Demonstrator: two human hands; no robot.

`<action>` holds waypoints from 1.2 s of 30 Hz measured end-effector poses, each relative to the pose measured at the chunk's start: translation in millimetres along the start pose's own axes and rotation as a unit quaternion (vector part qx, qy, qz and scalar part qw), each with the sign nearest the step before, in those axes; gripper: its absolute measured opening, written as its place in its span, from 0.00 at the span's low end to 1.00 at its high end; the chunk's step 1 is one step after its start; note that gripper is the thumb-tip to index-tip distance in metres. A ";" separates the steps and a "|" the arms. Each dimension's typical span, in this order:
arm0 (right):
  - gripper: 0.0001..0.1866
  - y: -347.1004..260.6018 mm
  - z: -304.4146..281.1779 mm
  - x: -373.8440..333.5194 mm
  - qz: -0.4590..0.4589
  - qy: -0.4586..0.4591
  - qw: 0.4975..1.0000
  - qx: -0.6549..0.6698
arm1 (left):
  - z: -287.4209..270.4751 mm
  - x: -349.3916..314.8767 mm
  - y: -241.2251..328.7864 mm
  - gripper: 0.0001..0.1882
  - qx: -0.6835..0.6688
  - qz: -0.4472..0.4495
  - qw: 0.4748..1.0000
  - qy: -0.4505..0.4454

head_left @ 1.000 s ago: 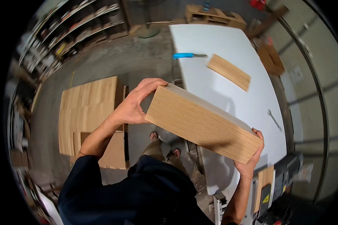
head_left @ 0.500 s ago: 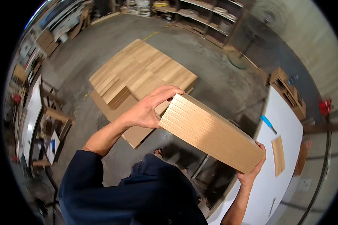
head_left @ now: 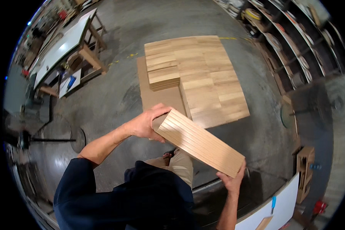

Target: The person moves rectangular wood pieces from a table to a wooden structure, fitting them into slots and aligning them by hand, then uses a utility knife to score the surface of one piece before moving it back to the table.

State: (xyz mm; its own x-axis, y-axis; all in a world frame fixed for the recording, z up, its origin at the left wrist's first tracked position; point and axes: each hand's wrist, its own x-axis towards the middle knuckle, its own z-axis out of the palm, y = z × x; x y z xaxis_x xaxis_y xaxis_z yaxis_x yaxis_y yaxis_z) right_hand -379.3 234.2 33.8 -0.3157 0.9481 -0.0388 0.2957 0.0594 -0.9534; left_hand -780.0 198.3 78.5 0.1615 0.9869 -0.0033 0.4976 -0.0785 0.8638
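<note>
Between my hands, in front of my body, is a stack of thin wood-grain boards [head_left: 201,145], tilted down to the right with its layered edges facing up. My left hand [head_left: 147,122] grips its far left end, thumb and fingers around the edges. At the near right end my right hand [head_left: 234,181] clasps it. Beyond it, larger piles of matching wood boards [head_left: 207,73] lie close together on the floor. A brown cardboard sheet [head_left: 143,82] shows beneath them, bare in the notch at the near left corner.
At lower right stands a white-topped table [head_left: 285,205] with a blue-handled tool [head_left: 273,203] and a wood strip [head_left: 264,222]. A wooden box-like rack [head_left: 305,170] is beside it. Shelving [head_left: 291,46] lines the upper right; a workbench [head_left: 61,51] stands upper left.
My view has turned away from the white table, which now sits lower right. The stack, still in both hands, has tipped to show more layered edges and is nearer the floor piles.
</note>
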 end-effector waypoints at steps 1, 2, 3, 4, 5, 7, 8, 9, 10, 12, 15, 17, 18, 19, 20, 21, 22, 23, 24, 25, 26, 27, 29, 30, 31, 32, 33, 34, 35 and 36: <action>0.54 2.3 11.4 16.3 0.043 -0.032 0.998 0.028 | 4.9 -6.2 -24.3 0.49 -0.089 -0.026 0.996 0.010; 0.54 4.7 25.8 31.2 0.085 -0.060 0.993 0.053 | 9.3 -10.4 -46.3 0.49 -0.177 -0.045 0.983 0.020; 0.54 20.3 35.5 47.3 0.105 -0.093 0.988 0.063 | 12.0 -14.0 -60.3 0.49 -0.235 -0.119 0.964 0.031; 0.54 43.4 45.1 60.7 0.129 -0.127 0.981 0.072 | 11.6 -16.7 -70.4 0.49 -0.237 -0.131 0.962 0.044; 0.52 64.6 58.3 72.0 0.133 -0.142 0.975 0.108 | 9.7 -18.5 -80.8 0.48 -0.241 -0.209 0.947 0.037; 0.50 90.8 84.0 98.4 0.204 -0.180 0.953 0.132 | 14.7 -30.3 -112.3 0.44 -0.291 -0.294 0.909 0.048; 0.48 99.1 95.3 109.9 0.267 -0.200 0.930 0.154 | 21.3 -38.4 -129.5 0.44 -0.291 -0.304 0.905 0.056; 0.44 102.4 106.4 121.0 0.285 -0.216 0.920 0.157 | 24.6 -41.5 -138.3 0.42 -0.338 -0.348 0.871 0.074; 0.44 107.0 117.6 135.2 0.292 -0.223 0.916 0.158 | 25.1 -43.9 -148.3 0.41 -0.383 -0.389 0.833 0.092; 0.41 121.2 143.0 159.1 0.315 -0.273 0.890 0.185 | 24.3 -52.4 -172.2 0.40 -0.422 -0.400 0.807 0.100; 0.36 147.3 183.0 193.4 0.356 -0.280 0.869 0.201 | 26.5 -58.9 -218.3 0.38 -0.455 -0.422 0.771 0.138; 0.31 168.3 211.5 211.7 0.365 -0.265 0.867 0.212 | 22.7 -54.1 -241.8 0.36 -0.474 -0.433 0.749 0.162; 0.31 178.4 226.0 223.6 0.374 -0.264 0.863 0.212 | 21.9 -51.8 -261.3 0.36 -0.476 -0.441 0.744 0.159; 0.29 184.0 240.4 240.1 0.387 -0.269 0.858 0.204 | 21.8 -50.4 -281.6 0.36 -0.490 -0.441 0.732 0.170; 0.28 191.2 255.8 254.8 0.402 -0.271 0.852 0.197 | 21.9 -50.1 -305.0 0.36 -0.505 -0.444 0.718 0.180; 0.27 208.8 272.0 266.6 0.393 -0.268 0.854 0.209 | 29.1 -53.3 -337.9 0.36 -0.514 -0.451 0.705 0.186; 0.26 222.8 289.7 281.0 0.388 -0.258 0.862 0.202 | 25.5 -42.7 -358.5 0.35 -0.522 -0.463 0.692 0.186; 0.26 237.9 306.3 291.4 0.392 -0.249 0.865 0.188 | 25.6 -35.8 -380.2 0.34 -0.530 -0.463 0.686 0.186; 0.25 258.2 326.0 305.2 0.394 -0.239 0.870 0.176 | 25.3 -28.8 -411.4 0.34 -0.535 -0.461 0.684 0.185; 0.26 274.3 350.5 319.8 0.392 -0.246 0.868 0.182 | 26.7 -36.3 -453.7 0.34 -0.537 -0.480 0.670 0.180; 0.26 292.7 374.1 334.9 0.391 -0.252 0.865 0.187 | 28.9 -43.9 -497.8 0.34 -0.539 -0.501 0.655 0.174; 0.26 325.9 389.9 341.8 0.394 -0.232 0.876 0.152 | 26.6 -15.2 -517.0 0.33 -0.540 -0.519 0.636 0.185; 0.27 376.1 426.8 361.8 0.418 -0.199 0.874 0.147 | 35.2 -7.0 -580.7 0.31 -0.565 -0.465 0.649 0.206; 0.29 392.0 446.7 373.1 0.441 -0.175 0.865 0.161 | 42.2 -12.8 -618.6 0.31 -0.574 -0.456 0.641 0.227; 0.30 427.8 441.6 385.1 0.442 -0.160 0.872 0.136 | 49.4 13.9 -643.0 0.31 -0.583 -0.452 0.641 0.209; 0.31 441.5 456.9 396.0 0.438 -0.145 0.880 0.110 | 47.6 26.6 -658.2 0.31 -0.582 -0.464 0.636 0.205; 0.32 450.1 477.1 402.7 0.458 -0.106 0.877 0.101 | 47.1 30.4 -672.7 0.30 -0.584 -0.439 0.640 0.238; 0.30 464.9 482.6 415.3 0.440 -0.148 0.880 0.098 | 48.9 35.1 -688.5 0.28 -0.590 -0.408 0.643 0.266; 0.29 473.0 496.4 421.9 0.413 -0.156 0.892 0.101 | 47.3 28.7 -711.2 0.27 -0.562 -0.464 0.635 0.255; 0.27 476.0 510.4 433.6 0.412 -0.167 0.888 0.122 | 45.1 24.1 -731.3 0.26 -0.532 -0.513 0.628 0.244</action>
State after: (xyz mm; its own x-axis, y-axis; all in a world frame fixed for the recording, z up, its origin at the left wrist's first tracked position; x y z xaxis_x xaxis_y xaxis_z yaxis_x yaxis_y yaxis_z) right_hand -835.5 514.1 -589.5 -0.3450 0.4906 -0.8002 0.3600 -0.7182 -0.5955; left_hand -1101.6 273.1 -575.9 -0.1881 0.3875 -0.9025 -0.7662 0.5169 0.3816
